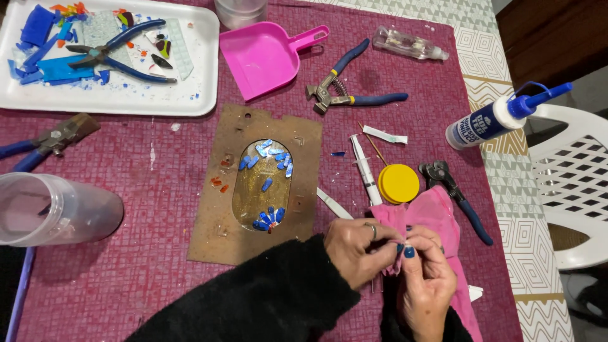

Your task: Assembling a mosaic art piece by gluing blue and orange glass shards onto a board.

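Pink cloth (437, 218) soft, light, limp; drapes and bunches freely, no risk of breakage, best pinched at a folded edge rather than mid-sheet. Lies at near right of the maroon mat (126, 266), upper part spread below the yellow lid (399, 183), lower edge gathered between both hands. Left hand (358, 250) curled, thumb and forefinger pinching the cloth's near edge. Right hand (427, 278) closed from below, fingertips meeting the left's at the same fold. Something small possibly wrapped inside the fold; too hidden to tell. Syringe (365, 170) just beside the cloth's left edge, blue-handled nippers (457, 197) touching its right side. Brown template with oval mosaic (263, 183) left of the hands, apart from the cloth.
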